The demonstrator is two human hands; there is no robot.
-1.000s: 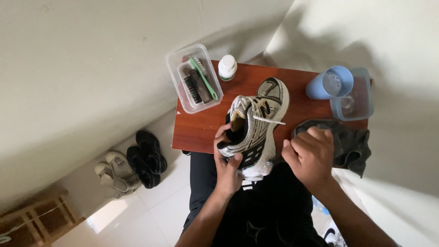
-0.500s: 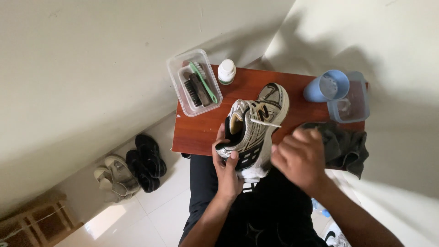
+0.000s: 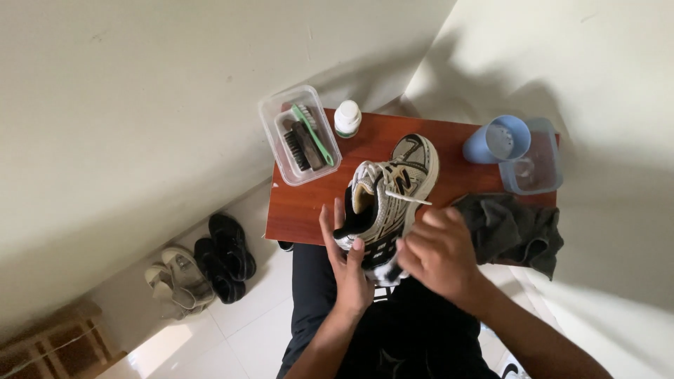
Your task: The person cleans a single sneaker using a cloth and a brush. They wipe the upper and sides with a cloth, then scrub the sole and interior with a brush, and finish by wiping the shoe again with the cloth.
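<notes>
Fingers of the left hand (image 3: 349, 261) cupped the sneaker's (image 3: 390, 193) heel; the right hand (image 3: 439, 254) curled over its laces, grip unclear.

The small red-brown table (image 3: 309, 210) is crowded. The sneaker (image 3: 390, 189) stands over the middle of the near edge, with both hands closing off that approach. A clear box of brushes (image 3: 298, 137) fills the far left corner, a white bottle (image 3: 347, 118) just beside it. A blue cup (image 3: 497, 140) and clear tub (image 3: 537, 165) block the far right corner; a dark cloth (image 3: 516, 228) covers the near right corner. Bare wood shows at the near left corner and, seemingly, along the middle of the far edge.
</notes>
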